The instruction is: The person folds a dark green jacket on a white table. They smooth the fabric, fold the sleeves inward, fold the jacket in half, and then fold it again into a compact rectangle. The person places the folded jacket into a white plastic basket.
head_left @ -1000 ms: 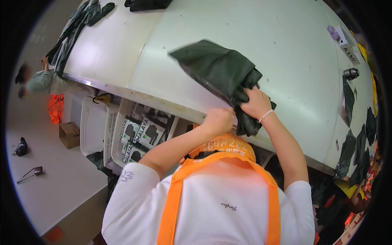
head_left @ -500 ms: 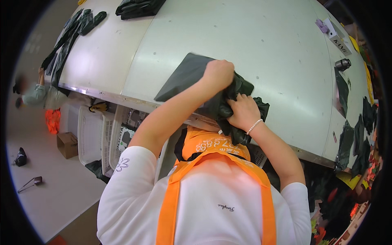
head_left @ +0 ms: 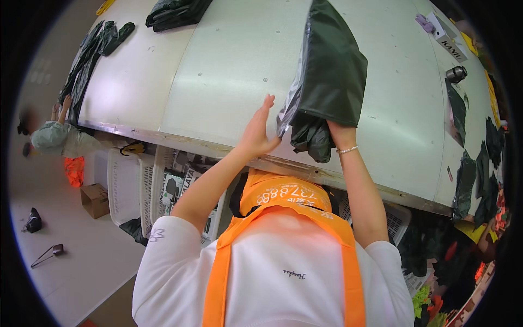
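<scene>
A folded garment [head_left: 335,65] of dark green, slightly shiny coated fabric stands raised over the near part of the table, its greyish inner side facing left. A crumpled bunch [head_left: 314,139] of the same dark fabric hangs at its lower end. My right hand [head_left: 341,134] grips the garment at its lower right edge; the fabric covers the fingers. Just left of the garment's lower corner, my left hand [head_left: 260,128] is open with fingers stretched up and nothing in it.
Folded dark fabric [head_left: 177,12] lies at the far left of the pale table [head_left: 229,82]. Dark pieces [head_left: 464,185], a metal flask [head_left: 456,73] and a white box [head_left: 449,41] sit at the right. White crates [head_left: 124,185] stand under the table edge. Another person [head_left: 49,136] works at far left.
The garment has gone from lying flat at the table edge to being lifted and turned upright, further right. My left hand has let go and moved left and down, its fingers now spread.
</scene>
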### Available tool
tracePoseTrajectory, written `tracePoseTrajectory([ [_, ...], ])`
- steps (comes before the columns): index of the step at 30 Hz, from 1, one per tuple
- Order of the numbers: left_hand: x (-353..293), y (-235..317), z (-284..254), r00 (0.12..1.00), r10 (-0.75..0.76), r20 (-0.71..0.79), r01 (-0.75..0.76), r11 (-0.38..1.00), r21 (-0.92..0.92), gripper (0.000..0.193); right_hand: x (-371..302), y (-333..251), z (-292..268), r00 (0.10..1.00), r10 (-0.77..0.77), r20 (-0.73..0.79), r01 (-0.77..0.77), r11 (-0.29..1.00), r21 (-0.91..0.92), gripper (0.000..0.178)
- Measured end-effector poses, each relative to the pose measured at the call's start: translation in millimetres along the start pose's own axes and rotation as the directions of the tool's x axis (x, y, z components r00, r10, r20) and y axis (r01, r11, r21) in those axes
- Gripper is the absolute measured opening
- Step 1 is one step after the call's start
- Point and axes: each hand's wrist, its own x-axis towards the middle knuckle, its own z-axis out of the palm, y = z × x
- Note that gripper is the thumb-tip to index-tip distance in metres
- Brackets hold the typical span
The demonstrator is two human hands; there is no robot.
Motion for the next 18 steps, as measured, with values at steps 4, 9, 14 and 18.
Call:
tracePoseTrajectory([
  [4, 22, 3, 20, 0.946, -0.215, 0.244, 0.191, 0.975, 0.118, 0.083, 2, 10, 8, 0.984, 0.113, -0.136, -0.076, 0.965, 0.251, 0.052],
  [9, -10, 18, 53, 0.982, -0.175, 0.069, 0.181, 0.978, -0.104, 0.075, 30, 46, 9, 0.996, 0.080, 0.042, -0.071, 0.980, -0.185, 0.040],
  [14, -44, -39, 84, 0.479, -0.803, 0.355, 0.612, 0.016, -0.791, 0.038, 52, 0, 17, 0.667, 0.452, 0.593, -0.390, 0.889, -0.239, 0.069],
  [18, -54, -53, 84, 0.436, -0.821, 0.368, 0.771, 0.130, -0.624, 0.043, 37, -4, 9, 0.695, 0.227, 0.682, 0.149, 0.883, -0.445, 0.033],
])
